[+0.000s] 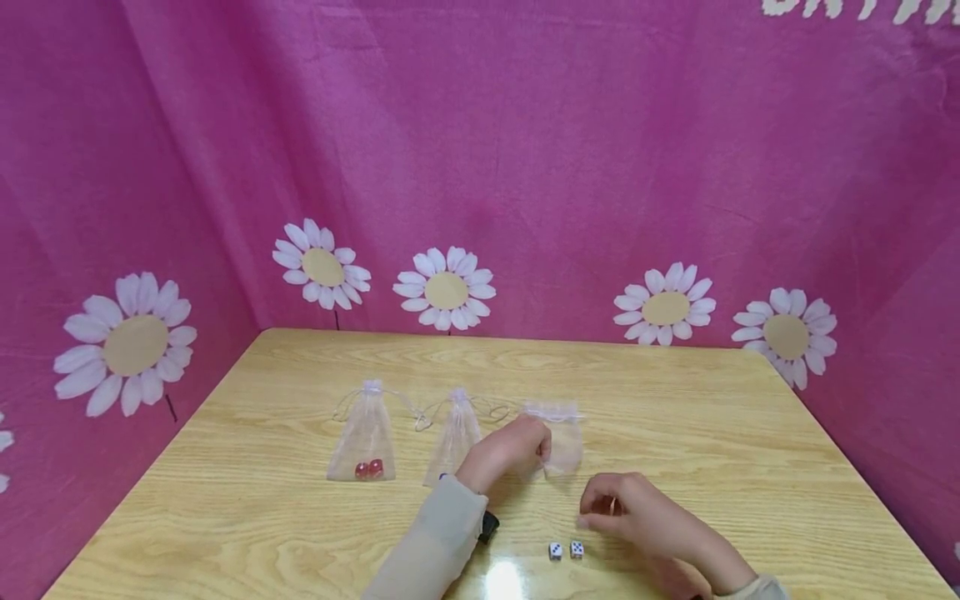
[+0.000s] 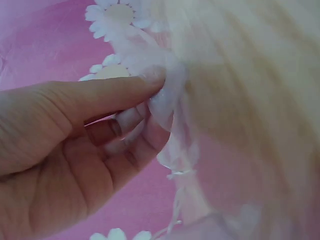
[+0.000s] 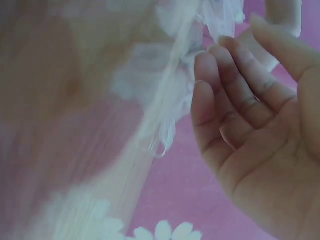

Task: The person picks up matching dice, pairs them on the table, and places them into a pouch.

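My left hand [image 1: 512, 450] pinches the edge of a sheer white organza drawstring bag [image 1: 567, 446] between thumb and fingers; in the left wrist view the thin fabric [image 2: 172, 92] shows at the fingertips. My right hand [image 1: 633, 508] is just above the table to the right, its fingers loosely bent and holding nothing. Left of its thumb lie two white dice, one die [image 1: 555, 551] beside the other die [image 1: 577, 549]. In the right wrist view the fingers [image 3: 235, 80] are relaxed, with sheer fabric [image 3: 220, 20] beyond the tips.
At the left a second organza bag [image 1: 358, 433] lies with two red dice [image 1: 369, 469] inside. A third bag [image 1: 453, 433] is between, partly hidden by my left forearm. Drawstrings [image 1: 422, 417] trail between the bags on the wooden table [image 1: 247, 508]. A pink flowered cloth [image 1: 525, 167] hangs behind.
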Tool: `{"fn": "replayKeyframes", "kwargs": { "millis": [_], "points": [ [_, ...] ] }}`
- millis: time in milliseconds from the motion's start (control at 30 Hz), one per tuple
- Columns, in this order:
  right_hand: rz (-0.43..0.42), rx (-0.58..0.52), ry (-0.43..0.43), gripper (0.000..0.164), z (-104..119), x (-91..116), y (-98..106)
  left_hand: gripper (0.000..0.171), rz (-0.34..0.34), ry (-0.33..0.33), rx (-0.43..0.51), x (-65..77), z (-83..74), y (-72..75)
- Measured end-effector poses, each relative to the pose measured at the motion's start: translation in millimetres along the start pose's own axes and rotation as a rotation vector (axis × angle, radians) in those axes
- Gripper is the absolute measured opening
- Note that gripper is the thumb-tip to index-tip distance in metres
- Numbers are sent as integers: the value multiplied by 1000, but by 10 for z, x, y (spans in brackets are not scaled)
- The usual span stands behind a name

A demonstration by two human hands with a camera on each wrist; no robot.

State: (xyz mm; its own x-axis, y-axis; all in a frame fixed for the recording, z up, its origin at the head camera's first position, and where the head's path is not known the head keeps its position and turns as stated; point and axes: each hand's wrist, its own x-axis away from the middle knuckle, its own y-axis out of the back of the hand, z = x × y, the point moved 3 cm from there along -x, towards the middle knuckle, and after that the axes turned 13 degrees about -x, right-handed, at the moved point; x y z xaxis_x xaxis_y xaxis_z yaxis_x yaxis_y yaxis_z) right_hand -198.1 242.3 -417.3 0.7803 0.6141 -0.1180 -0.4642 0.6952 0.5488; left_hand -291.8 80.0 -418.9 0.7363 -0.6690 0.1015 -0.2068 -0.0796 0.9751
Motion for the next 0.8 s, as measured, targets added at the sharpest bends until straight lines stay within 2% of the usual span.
{"fn": "replayKeyframes", "kwargs": {
  "millis": [200,367,467,600,800],
  "points": [
    [-143,-71,-185,19,-116,-13,239,23,-78,-53,-27,49,-30,140],
    [-253,-306,-386,40,-257,-45,350,22,-128,-62,-60,131,-111,266],
    [-315,-452,-451,51,-329,-84,368,13,-150,-59,-89,193,-180,328],
    [-342,-603,-505,63,-400,-126,378,8,-184,-69,-116,279,-275,398],
    [-274,-761,-576,63,-468,-178,356,7,-258,-110,-209,424,-410,498]
  ]
}}
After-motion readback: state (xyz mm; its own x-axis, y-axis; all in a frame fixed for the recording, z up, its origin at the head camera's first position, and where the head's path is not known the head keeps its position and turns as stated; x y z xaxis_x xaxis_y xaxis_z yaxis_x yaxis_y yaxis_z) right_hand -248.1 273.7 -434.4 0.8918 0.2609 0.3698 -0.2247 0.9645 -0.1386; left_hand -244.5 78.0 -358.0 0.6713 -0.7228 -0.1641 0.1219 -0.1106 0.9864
